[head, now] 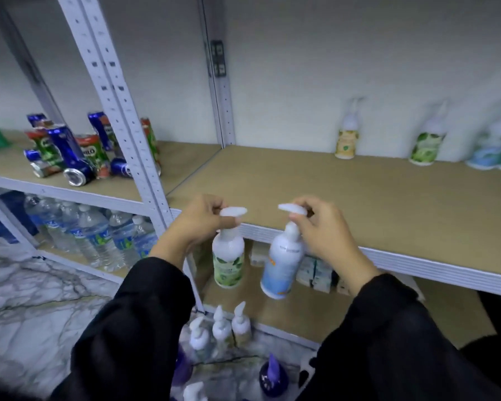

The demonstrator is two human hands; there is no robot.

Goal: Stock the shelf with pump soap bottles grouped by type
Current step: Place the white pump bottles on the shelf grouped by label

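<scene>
My left hand (198,219) grips the pump head of a white bottle with a green leaf label (228,263), hanging just below the shelf's front edge. My right hand (320,227) holds the pump of a white bottle with a blue label (282,266), tilted beside it. On the brown shelf board (315,186) at the back right stand a yellow-label bottle (347,137), a green-label bottle (427,141) and blue-label bottles (496,146). Several more pump bottles (220,328) stand on the floor below, two with purple caps (273,374).
White metal uprights (122,111) split the shelf units. Drink cans (67,149) lie piled on the left shelf, water bottles (93,235) below them. Small boxes (315,272) sit on the lower board behind the held bottles. The floor is marble-patterned (35,299).
</scene>
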